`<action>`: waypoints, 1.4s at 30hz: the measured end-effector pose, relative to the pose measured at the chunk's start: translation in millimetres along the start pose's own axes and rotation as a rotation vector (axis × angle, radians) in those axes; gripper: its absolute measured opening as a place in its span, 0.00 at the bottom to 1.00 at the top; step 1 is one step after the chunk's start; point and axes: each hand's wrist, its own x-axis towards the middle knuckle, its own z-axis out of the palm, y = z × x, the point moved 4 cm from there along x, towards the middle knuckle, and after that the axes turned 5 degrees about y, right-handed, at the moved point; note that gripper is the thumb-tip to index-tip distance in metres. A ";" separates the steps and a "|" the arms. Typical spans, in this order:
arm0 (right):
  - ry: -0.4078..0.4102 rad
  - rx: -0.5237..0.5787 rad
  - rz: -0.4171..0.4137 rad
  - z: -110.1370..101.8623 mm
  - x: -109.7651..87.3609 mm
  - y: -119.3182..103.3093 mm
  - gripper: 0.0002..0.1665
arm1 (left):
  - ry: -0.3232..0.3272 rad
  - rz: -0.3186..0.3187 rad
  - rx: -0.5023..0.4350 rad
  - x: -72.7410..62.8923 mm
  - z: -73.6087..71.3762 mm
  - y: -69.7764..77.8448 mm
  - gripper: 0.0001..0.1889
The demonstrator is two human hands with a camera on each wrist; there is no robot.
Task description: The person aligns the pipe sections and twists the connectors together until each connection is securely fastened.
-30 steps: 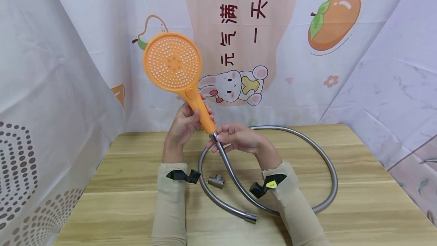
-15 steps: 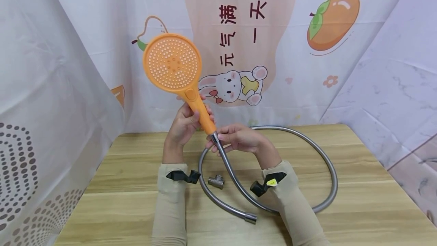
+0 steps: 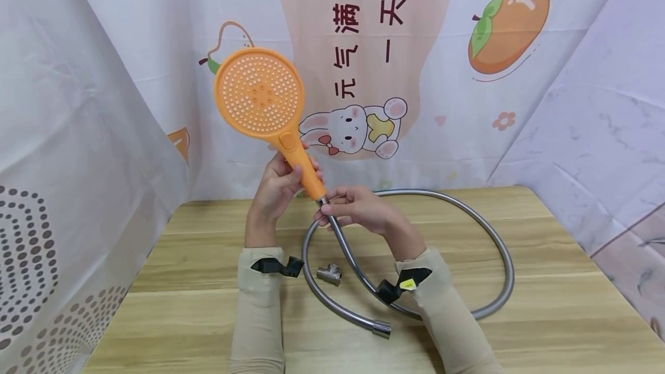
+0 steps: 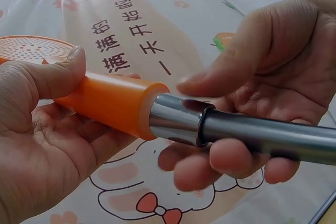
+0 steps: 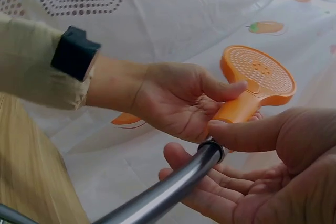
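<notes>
An orange shower head (image 3: 260, 92) is held up with its nozzle face toward the head camera. My left hand (image 3: 276, 184) grips its handle, thumb in front and fingers behind. At the handle's lower end sits the chrome nut (image 4: 177, 119) of a grey metal shower hose (image 3: 347, 250). My right hand (image 3: 363, 209) has its thumb and fingers about this nut, the hose running between them. In the left wrist view the right thumb lies just over the nut and the fingers (image 4: 231, 158) curl below. The joint between nut and handle shows no gap there.
The hose loops over the wooden table (image 3: 182, 305), its free end fitting (image 3: 381, 329) lying near the front. A small metal tee fitting (image 3: 329, 274) lies inside the loop. Printed cloth (image 3: 441, 74) hangs behind and at both sides.
Both hands and the shower head have shifted slightly left and up. The right hand's fingers have moved a little around the nut. The tee fitting stays put.
</notes>
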 end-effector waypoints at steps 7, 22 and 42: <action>0.047 -0.007 0.010 -0.2 1.9 3.6 0.09 | 0.021 -0.023 0.026 -0.9 0.0 -1.8 0.16; -0.243 0.112 -0.028 -7.2 3.5 3.8 0.14 | -0.091 0.006 -0.142 -0.1 3.3 -1.9 0.21; -0.205 0.120 -0.013 -9.0 -0.1 2.5 0.16 | -0.093 0.005 -0.098 1.2 5.1 -1.1 0.20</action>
